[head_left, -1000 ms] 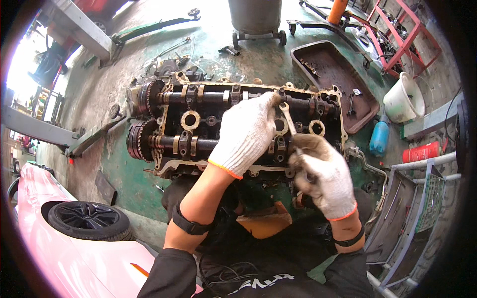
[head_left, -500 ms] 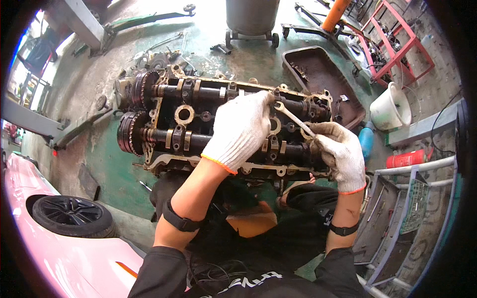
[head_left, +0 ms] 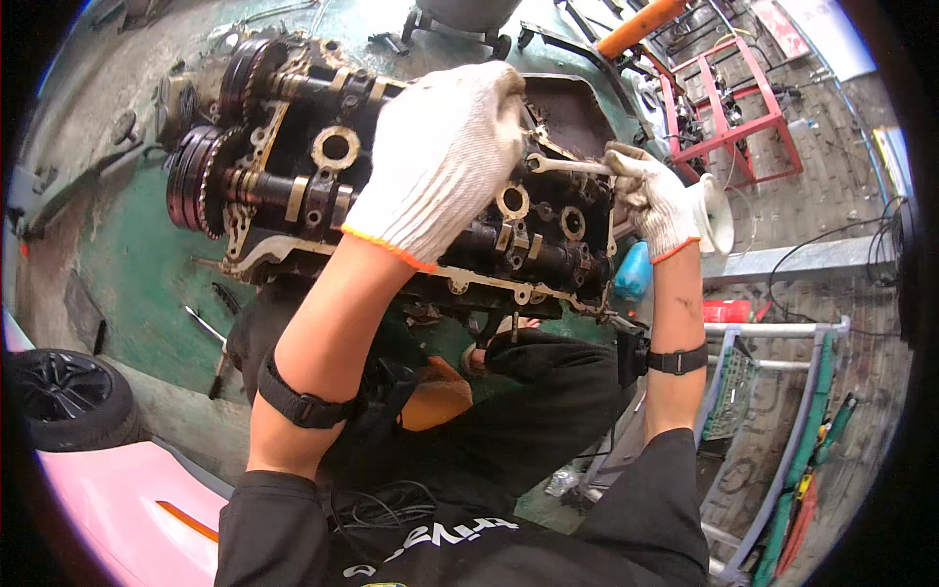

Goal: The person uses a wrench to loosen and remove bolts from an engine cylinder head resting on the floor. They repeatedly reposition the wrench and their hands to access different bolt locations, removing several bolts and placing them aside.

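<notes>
An engine cylinder head (head_left: 460, 287) lies in front of me, with two dark camshafts (head_left: 269, 191) along it. Toothed sprockets (head_left: 201, 181) sit at its left end. My left hand (head_left: 445, 147), in a white knit glove, is closed above the far camshaft; whatever its curled fingers hold is hidden from view. My gloved right hand (head_left: 660, 201) grips a steel wrench (head_left: 572, 166) by one end, over the right part of the cylinder head. The wrench's other end points left, close beside my left hand, and lies nearly level.
A dark tray (head_left: 572, 103) lies beyond the cylinder head. To the right are a blue bottle (head_left: 633, 272), a white bucket (head_left: 717, 215) and a red metal frame (head_left: 743, 127). A black-rimmed wheel (head_left: 68, 399) and a pink car panel (head_left: 122, 509) are at lower left.
The view has shifted, so the cylinder head appears farther left and higher. The wrench has turned from slanted to nearly level in my right hand. My left hand stays closed over the camshaft.
</notes>
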### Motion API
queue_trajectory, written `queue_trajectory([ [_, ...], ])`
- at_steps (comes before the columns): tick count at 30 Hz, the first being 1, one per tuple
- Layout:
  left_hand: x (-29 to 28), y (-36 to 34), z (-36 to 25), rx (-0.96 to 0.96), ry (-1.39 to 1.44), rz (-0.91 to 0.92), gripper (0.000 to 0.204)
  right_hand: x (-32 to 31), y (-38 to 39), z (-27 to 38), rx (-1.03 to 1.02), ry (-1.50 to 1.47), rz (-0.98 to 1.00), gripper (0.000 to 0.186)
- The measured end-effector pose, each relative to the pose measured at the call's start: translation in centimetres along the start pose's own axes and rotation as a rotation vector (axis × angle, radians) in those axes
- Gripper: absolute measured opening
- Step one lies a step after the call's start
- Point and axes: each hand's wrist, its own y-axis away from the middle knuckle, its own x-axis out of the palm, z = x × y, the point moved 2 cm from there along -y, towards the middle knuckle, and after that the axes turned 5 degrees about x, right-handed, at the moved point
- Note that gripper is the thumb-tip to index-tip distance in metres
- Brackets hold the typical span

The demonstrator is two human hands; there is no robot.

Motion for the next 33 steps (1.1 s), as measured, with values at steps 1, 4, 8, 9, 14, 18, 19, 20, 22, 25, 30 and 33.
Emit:
queue_trajectory([
  [1,-0.1,0.0,0.0,0.055,-0.005,-0.081,0.023,0.3,-0.4,0.4,-0.028,0.026,-0.036,0.025],
  [4,0.0,0.1,0.1,0.076,-0.016,-0.171,0.024,1.7,-1.7,1.8,-0.076,0.087,-0.009,0.014],
  [8,-0.6,-0.2,0.1,0.077,0.001,-0.23,0.025,3.7,-3.9,2.9,-0.118,0.047,0.024,0.007],
  [9,-0.8,-0.2,0.1,0.07,0.008,-0.245,0.025,4.2,-4.5,3.1,-0.148,0.111,-0.005,0.005],
  [14,-1.5,-0.4,0.4,-0.047,0.036,-0.118,0.028,7.2,-6.5,3.9,-0.304,0.203,0.025,0.011],
  [18,-1.6,-0.3,0.3,-0.033,0.049,-0.198,0.028,11.6,-7.0,4.2,-0.414,0.266,-0.078,0.026],
  [19,-1.6,-0.4,0.3,-0.023,0.038,-0.218,0.027,12.8,-6.4,4.1,-0.452,0.346,-0.01,0.032],
  [20,-1.7,-0.5,0.2,-0.028,0.045,-0.232,0.027,13.3,-5.3,4.2,-0.515,0.456,0.005,0.031],
  [22,-2.0,-0.8,0.1,-0.038,0.075,-0.221,0.027,15.4,-4.1,3.5,-0.561,0.442,0.083,0.031],
  [25,-2.9,-0.9,-0.6,-0.078,0.115,-0.288,0.026,17.0,-2.4,2.0,-0.646,0.474,0.089,0.032],
  [30,-5.3,-0.6,-2.9,0.258,-0.119,-0.764,0.009,19.5,-1.0,-1.2,-1.151,1.056,0.048,0.032],
  [33,-6.3,-1.1,-3.1,0.472,0.052,-1.011,0.01,20.3,0.5,-3.3,-1.424,1.286,0.021,0.029],
])
